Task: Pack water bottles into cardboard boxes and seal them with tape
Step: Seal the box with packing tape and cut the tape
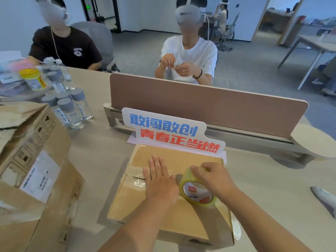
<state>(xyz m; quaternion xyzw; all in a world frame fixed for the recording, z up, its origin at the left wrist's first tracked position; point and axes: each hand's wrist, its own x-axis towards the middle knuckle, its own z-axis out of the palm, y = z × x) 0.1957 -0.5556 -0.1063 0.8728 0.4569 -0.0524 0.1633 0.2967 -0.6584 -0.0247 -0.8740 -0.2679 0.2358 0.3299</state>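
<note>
Your left hand lies flat on the near box, right hand grips the tape roll w/ curled fingers, & a crooked pull could wrinkle the tape.

An open-plan office: a long pale desk with a brown divider standing along it, a grey swivel chair behind it on the far left, grey carpet beyond, a second desk far right, and a glass door far left.
</note>
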